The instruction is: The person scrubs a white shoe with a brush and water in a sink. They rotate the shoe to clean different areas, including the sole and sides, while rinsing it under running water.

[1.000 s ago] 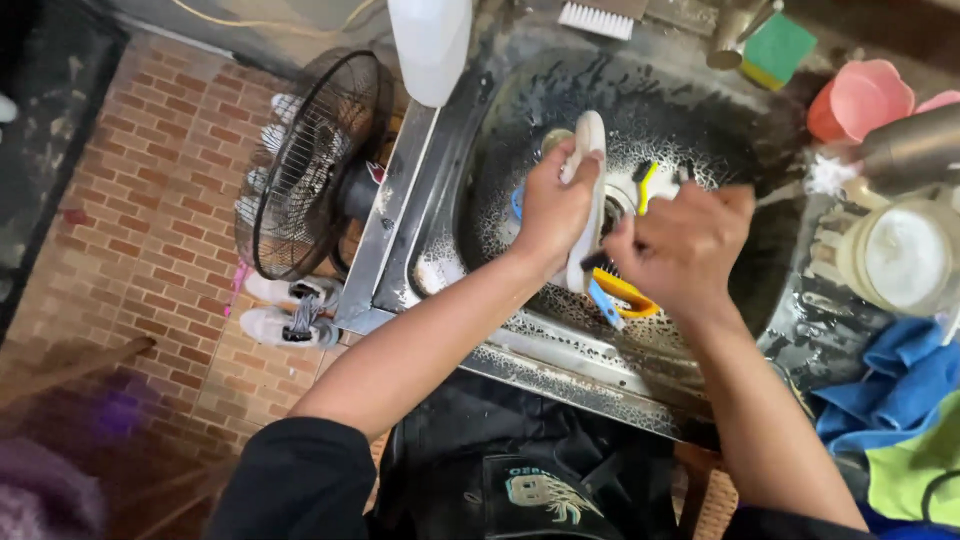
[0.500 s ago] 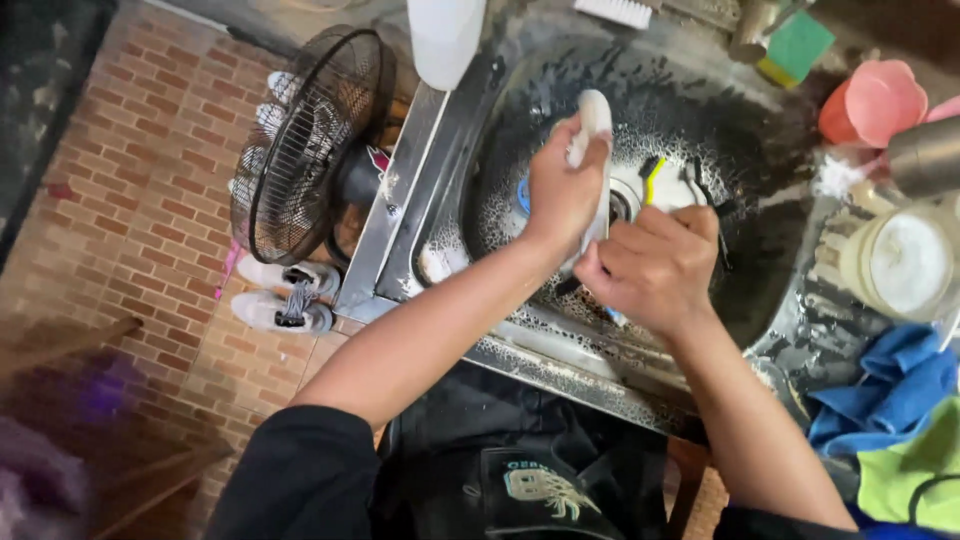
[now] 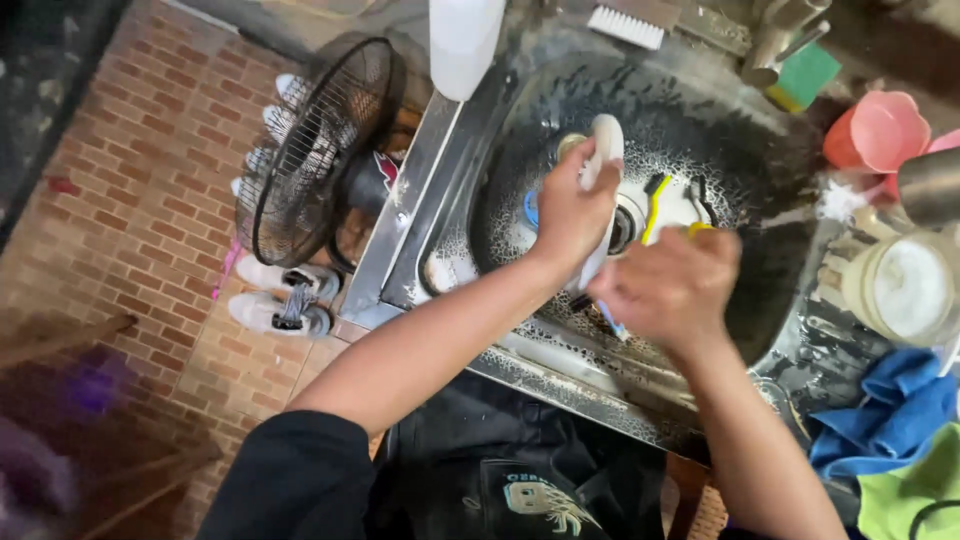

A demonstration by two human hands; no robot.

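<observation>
While over the sink (image 3: 720, 120), hands (image 3: 620, 250) gripping sandal (image 3: 603, 160).

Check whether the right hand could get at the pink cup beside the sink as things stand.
Probably yes: the right hand is over the sink, and nothing stands between it and the pink cup on the counter, though it seems busy scrubbing.

Soapy steel sink (image 3: 770, 290), white bottle (image 3: 462, 40) on its rim, pink cups (image 3: 880, 130), blue cloth (image 3: 895, 415) beside it
</observation>
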